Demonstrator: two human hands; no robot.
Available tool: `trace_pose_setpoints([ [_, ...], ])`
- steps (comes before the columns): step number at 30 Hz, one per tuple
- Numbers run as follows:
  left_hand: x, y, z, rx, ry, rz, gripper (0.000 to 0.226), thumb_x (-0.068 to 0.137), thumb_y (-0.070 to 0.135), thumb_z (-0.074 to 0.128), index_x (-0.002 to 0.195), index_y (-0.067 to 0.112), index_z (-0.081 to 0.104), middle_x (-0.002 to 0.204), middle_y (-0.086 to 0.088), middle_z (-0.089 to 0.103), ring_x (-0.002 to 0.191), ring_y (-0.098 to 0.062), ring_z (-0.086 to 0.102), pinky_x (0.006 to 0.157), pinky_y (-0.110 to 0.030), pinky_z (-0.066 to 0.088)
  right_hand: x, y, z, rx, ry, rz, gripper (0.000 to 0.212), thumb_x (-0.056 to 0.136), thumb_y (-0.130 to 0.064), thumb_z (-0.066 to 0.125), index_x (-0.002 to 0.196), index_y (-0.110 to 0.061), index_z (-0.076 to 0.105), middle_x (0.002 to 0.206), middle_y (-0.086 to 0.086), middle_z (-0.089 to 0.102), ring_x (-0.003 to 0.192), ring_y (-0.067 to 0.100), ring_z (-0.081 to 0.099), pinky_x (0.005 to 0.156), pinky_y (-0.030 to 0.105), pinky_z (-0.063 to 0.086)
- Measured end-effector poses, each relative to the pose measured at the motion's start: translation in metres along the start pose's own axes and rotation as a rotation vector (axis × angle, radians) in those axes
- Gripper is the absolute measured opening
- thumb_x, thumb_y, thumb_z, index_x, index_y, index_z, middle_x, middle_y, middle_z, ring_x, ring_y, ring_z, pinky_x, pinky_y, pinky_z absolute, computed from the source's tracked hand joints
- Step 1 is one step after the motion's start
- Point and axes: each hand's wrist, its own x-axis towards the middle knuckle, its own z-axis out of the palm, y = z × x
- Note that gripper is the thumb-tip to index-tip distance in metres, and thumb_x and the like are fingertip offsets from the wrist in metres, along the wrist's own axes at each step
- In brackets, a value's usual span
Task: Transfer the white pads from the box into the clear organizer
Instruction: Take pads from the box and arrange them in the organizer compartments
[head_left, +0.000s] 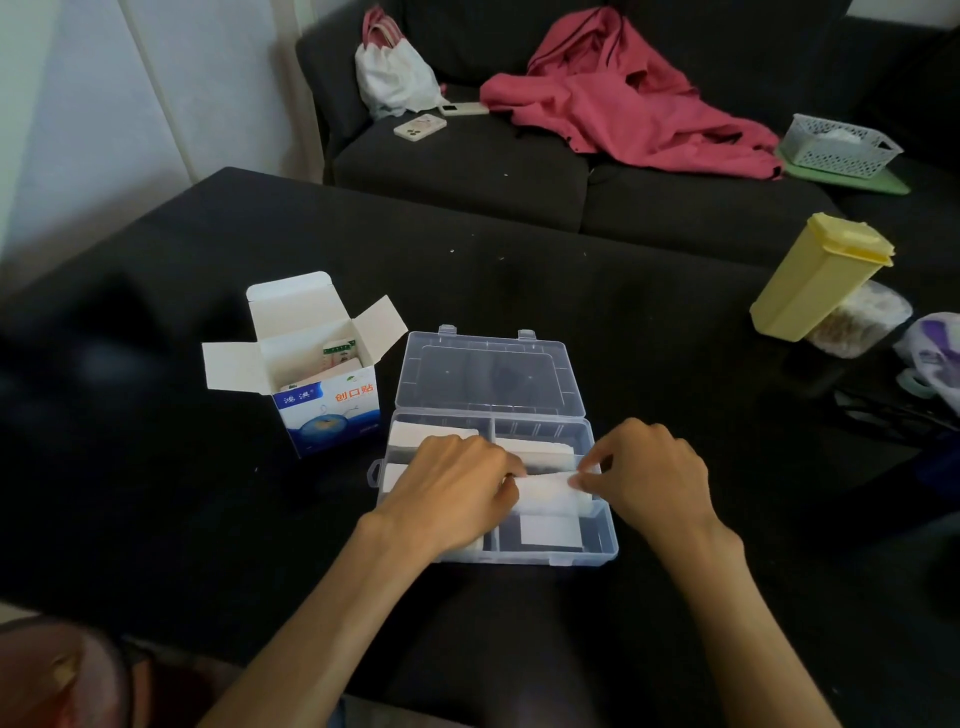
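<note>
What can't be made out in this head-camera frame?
- Left compartments of the clear organizer: mostly covered by the left hand.
- Ends of the white pad held over it: hidden under the fingers of both hands; the right hand covers its right end.
- How many pads remain in the box: its walls and flaps hide the inside.
- Bottom left corner: blurred and cut off.

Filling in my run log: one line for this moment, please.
left hand + right hand: pinching white pad | over clear organizer, lid open | box open, left
</note>
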Motion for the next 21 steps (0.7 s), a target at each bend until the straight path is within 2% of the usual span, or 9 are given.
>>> trace_pose_setpoints([
  [4,0.003,-0.001,0.002,-0.025,0.016,-0.014,0.029,0.097,0.031,0.046,0.121,0.035,0.061,0.108,0.006,0.068,0.089,-0.013,0.062,0.082,-0.024,0.048,0.001,0.003,0.0,0.049,-0.088,-0.128,0.018,0.085,-0.04,0.063,0.103,-0.038,0.068,0.1,-0.01,0.059,0.085,0.008,0.054,0.088,0.03,0.05],
  [7,0.004,0.0,0.002,-0.044,0.034,-0.019,0.029,0.096,0.03,0.047,0.121,0.035,0.061,0.105,0.006,0.068,0.087,-0.013,0.062,0.081,-0.024,0.048,0.003,0.005,0.005,0.017,-0.125,-0.139,0.021,0.088,-0.039,0.059,0.107,-0.036,0.067,0.11,-0.008,0.061,0.093,0.01,0.055,0.094,0.032,0.047],
  [10,0.004,0.001,0.002,-0.051,0.071,-0.015,0.03,0.096,0.029,0.048,0.123,0.036,0.059,0.104,0.005,0.068,0.089,-0.013,0.062,0.081,-0.026,0.049,0.006,0.005,0.008,0.008,-0.116,-0.136,0.023,0.086,-0.041,0.06,0.105,-0.031,0.069,0.107,-0.007,0.062,0.088,0.009,0.052,0.097,0.032,0.043],
  [14,0.004,-0.001,0.004,-0.06,0.069,-0.024,0.029,0.096,0.027,0.049,0.12,0.036,0.062,0.115,0.006,0.066,0.096,-0.013,0.061,0.086,-0.027,0.05,0.008,0.002,0.012,0.005,-0.085,-0.124,0.027,0.083,-0.046,0.063,0.102,-0.029,0.069,0.101,-0.008,0.062,0.086,0.008,0.05,0.098,0.032,0.038],
  [18,0.004,-0.002,0.005,-0.052,0.063,-0.035,0.029,0.095,0.028,0.051,0.121,0.034,0.062,0.115,0.005,0.066,0.094,-0.013,0.062,0.086,-0.025,0.048,0.006,0.0,0.009,0.044,-0.001,-0.106,0.02,0.078,-0.044,0.07,0.091,-0.029,0.072,0.1,-0.009,0.063,0.089,0.01,0.053,0.098,0.035,0.042],
  [21,0.004,0.0,0.002,-0.074,0.057,-0.044,0.029,0.094,0.028,0.052,0.12,0.035,0.062,0.112,0.006,0.067,0.092,-0.013,0.062,0.086,-0.024,0.049,0.005,-0.001,0.006,0.067,-0.007,-0.118,0.017,0.075,-0.043,0.073,0.084,-0.029,0.072,0.099,-0.009,0.063,0.086,0.009,0.052,0.095,0.036,0.046],
])
